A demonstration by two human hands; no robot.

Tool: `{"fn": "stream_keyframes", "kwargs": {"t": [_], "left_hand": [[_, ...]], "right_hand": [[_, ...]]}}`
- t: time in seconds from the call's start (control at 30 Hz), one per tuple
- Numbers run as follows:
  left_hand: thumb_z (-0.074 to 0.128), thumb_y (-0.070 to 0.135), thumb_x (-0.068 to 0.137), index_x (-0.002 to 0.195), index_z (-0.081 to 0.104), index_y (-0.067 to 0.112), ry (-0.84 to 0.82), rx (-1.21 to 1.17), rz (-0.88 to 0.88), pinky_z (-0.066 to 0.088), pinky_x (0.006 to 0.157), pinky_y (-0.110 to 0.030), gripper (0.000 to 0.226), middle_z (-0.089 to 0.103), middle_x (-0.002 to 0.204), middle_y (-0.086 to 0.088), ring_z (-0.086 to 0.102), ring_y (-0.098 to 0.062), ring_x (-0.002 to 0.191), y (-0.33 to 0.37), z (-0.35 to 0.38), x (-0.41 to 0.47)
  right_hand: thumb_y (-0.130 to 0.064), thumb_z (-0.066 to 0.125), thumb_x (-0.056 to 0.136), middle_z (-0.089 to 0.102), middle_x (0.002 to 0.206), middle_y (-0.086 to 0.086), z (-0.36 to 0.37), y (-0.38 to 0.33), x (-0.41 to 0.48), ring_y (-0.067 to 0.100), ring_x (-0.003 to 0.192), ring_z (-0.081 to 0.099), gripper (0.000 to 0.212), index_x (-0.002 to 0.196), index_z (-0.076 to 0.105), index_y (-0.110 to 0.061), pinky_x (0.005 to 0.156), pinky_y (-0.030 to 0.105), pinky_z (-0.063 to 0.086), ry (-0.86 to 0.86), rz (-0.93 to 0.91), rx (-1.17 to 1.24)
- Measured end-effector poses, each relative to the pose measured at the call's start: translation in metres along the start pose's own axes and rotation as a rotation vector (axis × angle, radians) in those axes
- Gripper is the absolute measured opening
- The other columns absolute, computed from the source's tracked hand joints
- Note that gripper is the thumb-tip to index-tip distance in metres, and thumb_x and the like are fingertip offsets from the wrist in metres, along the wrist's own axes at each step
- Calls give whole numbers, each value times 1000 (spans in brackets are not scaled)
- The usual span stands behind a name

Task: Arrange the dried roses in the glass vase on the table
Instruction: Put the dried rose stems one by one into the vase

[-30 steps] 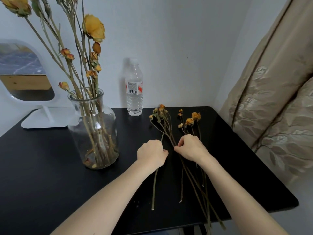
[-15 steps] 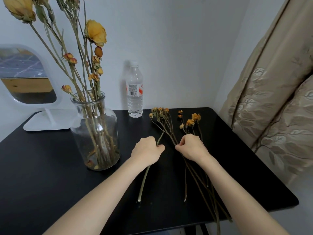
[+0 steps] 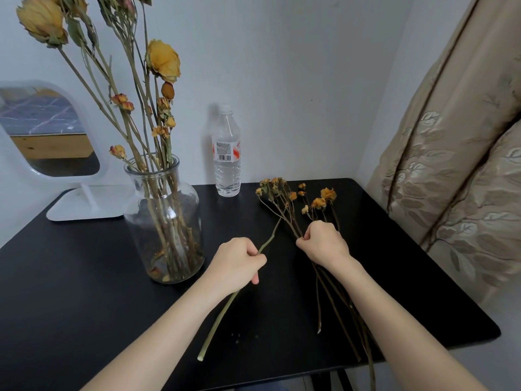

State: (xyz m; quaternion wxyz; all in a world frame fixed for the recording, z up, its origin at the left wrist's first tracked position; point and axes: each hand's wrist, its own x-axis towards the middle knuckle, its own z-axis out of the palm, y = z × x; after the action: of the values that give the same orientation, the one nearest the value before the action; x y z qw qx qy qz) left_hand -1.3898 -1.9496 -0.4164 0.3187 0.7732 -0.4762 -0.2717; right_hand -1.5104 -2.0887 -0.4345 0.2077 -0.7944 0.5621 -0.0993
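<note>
The left hand [image 3: 239, 261] is gripping one dried rose stem [image 3: 221, 323] whose head is lying tangled in the loose bunch [image 3: 320, 204] the right hand [image 3: 324, 245] is pinching on the black table [image 3: 84, 306], right of the glass vase [image 3: 166, 221], so pulling sideways is likely risking snapped brittle twigs.

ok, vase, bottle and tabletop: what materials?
Vase: clear glass, glossy; stems show through, thick rolled rim.
Bottle: thin clear plastic; ribbed walls, printed label.
Tabletop: matte black, probably painted board or laminate; little reflection, no visible grain.
</note>
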Motion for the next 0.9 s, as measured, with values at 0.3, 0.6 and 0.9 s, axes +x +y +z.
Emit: {"fn": "stream_keyframes", "kwargs": {"t": [0.3, 0.6, 0.9], "left_hand": [[51, 19, 90, 77, 57, 21, 68, -82, 79, 33, 38, -6, 15, 57, 44, 9, 43, 1, 37, -7, -4, -7], [56, 18, 89, 78, 60, 18, 189, -63, 179, 34, 54, 3, 12, 57, 47, 6, 53, 10, 47, -8, -3, -14], [60, 16, 87, 78, 61, 16, 270, -37, 196, 37, 58, -1, 9, 57, 52, 0, 47, -3, 47, -25, 4, -31]], "right_hand": [[-25, 60, 88, 54, 71, -3, 1, -4, 0, 9, 63, 55, 10, 83, 54, -18, 48, 22, 39, 19, -2, 13], [-26, 61, 88, 52, 72, -3, -2, -6, -1, 9, 62, 52, 11, 89, 56, -16, 49, 23, 38, 25, -19, -14], [-25, 59, 89, 55, 71, -1, -3, -6, 0, 16, 72, 61, 13, 91, 61, -12, 59, 28, 48, 55, -35, -48]]}}
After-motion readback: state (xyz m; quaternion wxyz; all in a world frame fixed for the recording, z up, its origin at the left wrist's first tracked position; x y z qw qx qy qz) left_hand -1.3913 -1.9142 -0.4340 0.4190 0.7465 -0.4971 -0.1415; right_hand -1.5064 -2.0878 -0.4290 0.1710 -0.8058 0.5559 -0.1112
